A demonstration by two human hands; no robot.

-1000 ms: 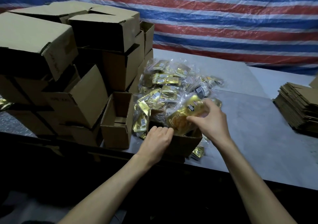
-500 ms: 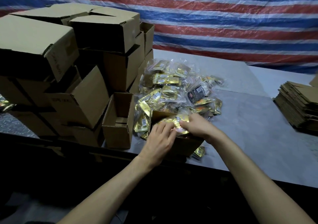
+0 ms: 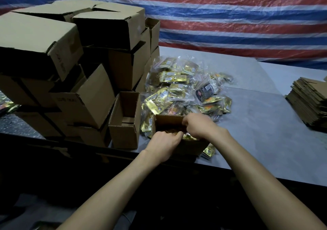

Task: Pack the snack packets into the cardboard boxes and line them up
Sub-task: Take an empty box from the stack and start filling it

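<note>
A small open cardboard box (image 3: 168,121) stands at the table's front edge, with gold snack packets (image 3: 190,137) inside it. My left hand (image 3: 164,144) and my right hand (image 3: 200,125) both reach into the box with curled fingers, pressing down on the packets; the fingertips are hidden inside. A heap of gold snack packets (image 3: 178,90) in clear plastic lies just behind the box. One packet (image 3: 209,150) lies on the table beside the box's right corner.
An empty open box (image 3: 126,122) stands left of the one I fill. Stacked cardboard boxes (image 3: 67,58) rise at the left. A pile of flattened cartons (image 3: 309,100) sits at the right edge. The grey table (image 3: 256,123) runs to a striped tarp wall.
My right hand brought a gold packet from the heap down into the box. Both hands have since sunk deeper into the box over the packets.
</note>
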